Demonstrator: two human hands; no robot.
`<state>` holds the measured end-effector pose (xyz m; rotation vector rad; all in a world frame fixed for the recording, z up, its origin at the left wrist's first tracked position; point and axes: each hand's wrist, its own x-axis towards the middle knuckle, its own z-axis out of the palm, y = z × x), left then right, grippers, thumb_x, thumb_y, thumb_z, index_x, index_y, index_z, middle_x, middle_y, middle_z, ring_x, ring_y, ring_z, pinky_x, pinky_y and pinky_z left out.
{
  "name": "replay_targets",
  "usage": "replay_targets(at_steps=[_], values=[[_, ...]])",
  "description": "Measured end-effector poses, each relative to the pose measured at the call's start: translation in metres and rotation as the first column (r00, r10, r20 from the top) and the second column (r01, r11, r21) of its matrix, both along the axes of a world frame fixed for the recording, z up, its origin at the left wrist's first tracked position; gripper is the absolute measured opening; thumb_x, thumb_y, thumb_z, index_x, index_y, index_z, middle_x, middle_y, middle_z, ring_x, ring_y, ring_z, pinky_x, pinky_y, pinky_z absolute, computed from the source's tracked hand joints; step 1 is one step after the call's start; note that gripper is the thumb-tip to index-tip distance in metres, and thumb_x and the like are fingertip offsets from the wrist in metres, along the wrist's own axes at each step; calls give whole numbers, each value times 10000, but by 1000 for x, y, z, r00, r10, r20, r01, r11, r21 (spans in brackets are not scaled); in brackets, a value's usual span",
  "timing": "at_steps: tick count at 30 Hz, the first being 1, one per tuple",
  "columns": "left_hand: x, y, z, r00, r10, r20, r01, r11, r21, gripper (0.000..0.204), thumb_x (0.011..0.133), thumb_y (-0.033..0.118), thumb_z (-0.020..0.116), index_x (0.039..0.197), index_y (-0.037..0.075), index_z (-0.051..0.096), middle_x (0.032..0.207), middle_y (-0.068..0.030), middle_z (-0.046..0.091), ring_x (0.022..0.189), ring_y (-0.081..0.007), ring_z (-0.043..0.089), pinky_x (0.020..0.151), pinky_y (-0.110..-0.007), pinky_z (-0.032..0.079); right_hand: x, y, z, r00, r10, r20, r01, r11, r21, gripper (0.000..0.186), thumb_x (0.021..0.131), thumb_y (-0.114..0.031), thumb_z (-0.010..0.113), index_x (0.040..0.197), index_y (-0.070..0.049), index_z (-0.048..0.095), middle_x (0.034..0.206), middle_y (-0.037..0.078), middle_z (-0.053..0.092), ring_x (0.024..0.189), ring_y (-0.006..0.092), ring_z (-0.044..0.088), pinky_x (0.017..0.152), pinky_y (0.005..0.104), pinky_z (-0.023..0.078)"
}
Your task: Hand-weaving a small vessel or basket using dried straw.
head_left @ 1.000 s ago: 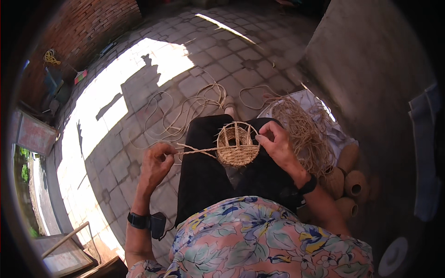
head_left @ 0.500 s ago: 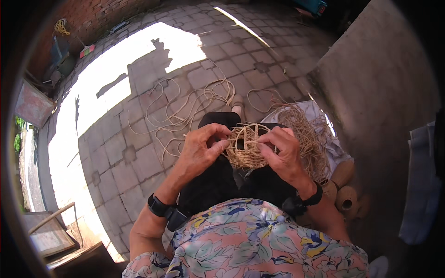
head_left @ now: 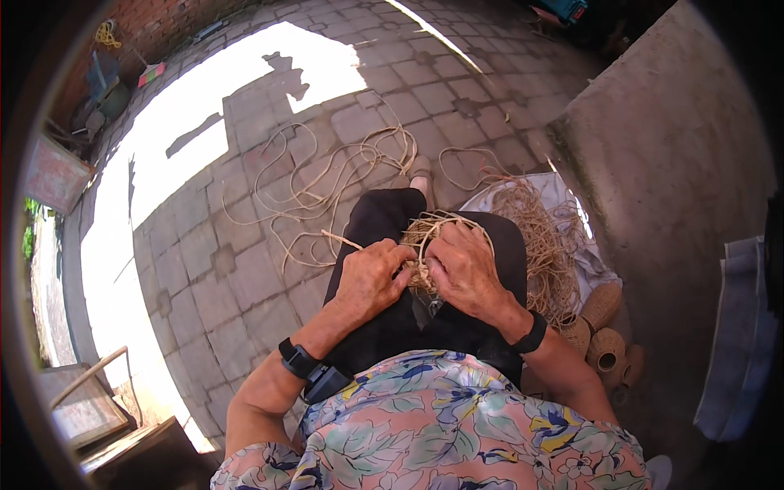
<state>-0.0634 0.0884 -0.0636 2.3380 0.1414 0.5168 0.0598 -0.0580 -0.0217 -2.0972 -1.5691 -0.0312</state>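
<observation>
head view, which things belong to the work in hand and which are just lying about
Likely part of the work:
basket, between left hand and right hand
cord pile
woven pots, perhaps similar pieces

Apparently just lying about:
yellow coil by the brick wall
pole, lower left

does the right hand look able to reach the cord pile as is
Probably yes: only the right knee lies between the right hand and the cord pile, though that hand touches the woven basket.

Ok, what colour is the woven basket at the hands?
Pale straw tan; the basket shows in the head view.
</observation>
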Motion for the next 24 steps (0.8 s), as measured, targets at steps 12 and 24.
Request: replay_targets(at_steps=[12, 24], values=[[-21, 22, 9, 979, 205, 4, -204, 967, 152, 66, 742, 69, 659, 798, 66, 624, 712, -85, 609, 640, -259, 632, 566, -364, 482, 8, -15, 24, 831, -64, -553, 202, 960, 192, 92, 844, -10, 601, 935, 0, 613, 872, 120, 551, 770, 265, 584, 687, 353, 468], [-57, 55, 23, 927, 352, 131, -369, 920, 134, 124, 635, 25, 646, 717, 70, 565, 651, -54, 547, 546, -237, 544, 516, -349, 424, 5, -39, 8, 991, -32, -130, 42, 996, 75, 273, 694, 108, 593, 936, -16, 615, 828, 117, 567, 784, 323, 606, 675, 398, 502]])
